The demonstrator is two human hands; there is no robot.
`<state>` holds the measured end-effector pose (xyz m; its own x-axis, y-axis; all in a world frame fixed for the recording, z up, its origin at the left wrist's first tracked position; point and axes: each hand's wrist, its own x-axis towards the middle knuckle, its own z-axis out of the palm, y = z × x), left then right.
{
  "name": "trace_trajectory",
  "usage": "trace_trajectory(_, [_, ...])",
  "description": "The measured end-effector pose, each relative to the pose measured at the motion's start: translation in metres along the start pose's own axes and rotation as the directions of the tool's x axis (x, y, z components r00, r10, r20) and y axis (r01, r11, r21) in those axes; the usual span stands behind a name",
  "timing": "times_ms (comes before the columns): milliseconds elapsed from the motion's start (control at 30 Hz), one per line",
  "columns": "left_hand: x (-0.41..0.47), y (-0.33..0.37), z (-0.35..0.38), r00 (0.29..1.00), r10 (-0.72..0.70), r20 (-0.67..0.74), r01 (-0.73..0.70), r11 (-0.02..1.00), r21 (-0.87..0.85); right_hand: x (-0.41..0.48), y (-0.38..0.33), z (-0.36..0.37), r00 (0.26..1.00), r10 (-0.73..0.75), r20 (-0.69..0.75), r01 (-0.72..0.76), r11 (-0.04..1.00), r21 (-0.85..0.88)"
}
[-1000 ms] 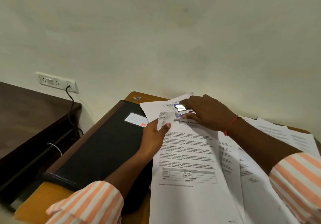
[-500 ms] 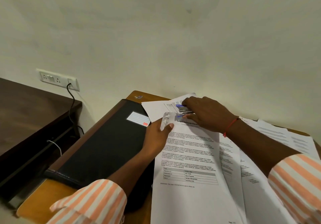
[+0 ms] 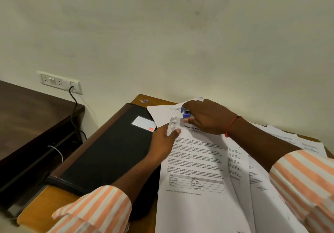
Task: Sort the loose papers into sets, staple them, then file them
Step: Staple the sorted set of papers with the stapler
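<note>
Since a second ago the shiny metal glint on the stapler [image 3: 186, 114] has gone. Our right hand [image 3: 207, 118] has curled down over it so only a blue bit peeks out, which we reckon is the squeeze happening. Going left to right: the dark side table [image 3: 27, 124] and the wall socket [image 3: 59, 83] with its cable [image 3: 73, 102] sit off the desk [image 3: 34, 213] and play no part. Our black file [image 3: 108, 151] lies closed along the desk's left edge, label [image 3: 143, 123] up, probably parked there so finished sets can go straight in. Our left hand [image 3: 162, 142] reaches over the file's right side and pinches the upper-left corner of the paper set [image 3: 195, 205] between thumb and fingers. The corner is curled up a little, and our guess is that keeps the sheets lined up and lifted enough for the stapler to bite. The stapler sits right at that corner, close to the desk's far edge, with our right hand wrapped round it and a red thread [image 3: 230, 126] on the wrist. We can't see whether the staple actually went through, since the hand hides it. Past that, the loose papers [image 3: 298, 142] fan out toward the desk's right edge and far right corner, so we'd say plenty of sorting is left.
</note>
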<state>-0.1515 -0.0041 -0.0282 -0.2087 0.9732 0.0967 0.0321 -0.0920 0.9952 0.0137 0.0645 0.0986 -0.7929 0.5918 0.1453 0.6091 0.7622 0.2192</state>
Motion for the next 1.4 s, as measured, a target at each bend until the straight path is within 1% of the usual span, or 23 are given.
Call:
trace_trajectory(133, [0.000, 0.001, 0.001, 1.000, 0.020, -0.012, -0.020, 1.000, 0.012, 0.007, -0.005, 0.002, 0.993, -0.112, 0.042, 0.118, 0.977, -0.177])
trace_trajectory(233, [-0.001, 0.002, 0.002, 0.999, 0.026, -0.034, -0.024, 0.999, 0.040, 0.011, -0.006, 0.006, 0.984, -0.157, 0.083, 0.172, 0.959, -0.227])
trace_trajectory(333, [-0.001, 0.002, 0.003, 0.998, 0.060, -0.029, -0.057, 0.994, 0.092, 0.014, -0.007, 0.007, 0.977, -0.171, 0.127, 0.197, 0.953, -0.231])
trace_trajectory(433, [-0.002, 0.003, 0.003, 0.997, 0.072, -0.021, -0.069, 0.991, 0.112, 0.018, -0.008, 0.006, 0.970, -0.193, 0.147, 0.223, 0.947, -0.230])
trace_trajectory(533, [-0.002, 0.003, 0.002, 0.997, 0.081, -0.016, -0.079, 0.990, 0.117, 0.022, -0.007, 0.000, 0.967, -0.184, 0.178, 0.219, 0.955, -0.202])
trace_trajectory(833, [-0.004, 0.005, 0.002, 0.997, 0.081, -0.013, -0.078, 0.986, 0.147, 0.027, -0.012, -0.003, 0.963, -0.206, 0.174, 0.235, 0.957, -0.171])
trace_trajectory(1100, [-0.004, 0.005, 0.003, 0.998, 0.070, -0.002, -0.068, 0.981, 0.180, 0.031, -0.012, -0.003, 0.967, -0.176, 0.185, 0.208, 0.963, -0.174])
trace_trajectory(1167, [-0.003, 0.005, 0.002, 0.997, 0.077, -0.003, -0.075, 0.980, 0.185, 0.030, -0.010, -0.003, 0.972, -0.157, 0.177, 0.180, 0.975, -0.127])
trace_trajectory(1200, [-0.003, 0.005, 0.001, 0.997, 0.076, 0.002, -0.075, 0.981, 0.179, 0.028, -0.008, -0.005, 0.977, -0.126, 0.172, 0.140, 0.987, -0.077])
trace_trajectory(1267, [-0.003, 0.004, 0.000, 0.999, 0.046, 0.010, -0.047, 0.989, 0.139, 0.025, -0.003, -0.009, 0.989, -0.031, 0.145, 0.020, 0.997, 0.077])
trace_trajectory(1333, [-0.002, 0.005, -0.001, 1.000, -0.006, 0.021, 0.005, 0.997, 0.077, 0.023, 0.007, -0.009, 0.998, 0.052, 0.029, -0.057, 0.974, 0.218])
trace_trajectory(1400, [-0.001, 0.004, -0.002, 0.999, -0.029, 0.022, 0.028, 0.998, 0.049, 0.021, 0.017, -0.005, 0.987, 0.135, -0.081, -0.108, 0.955, 0.276])
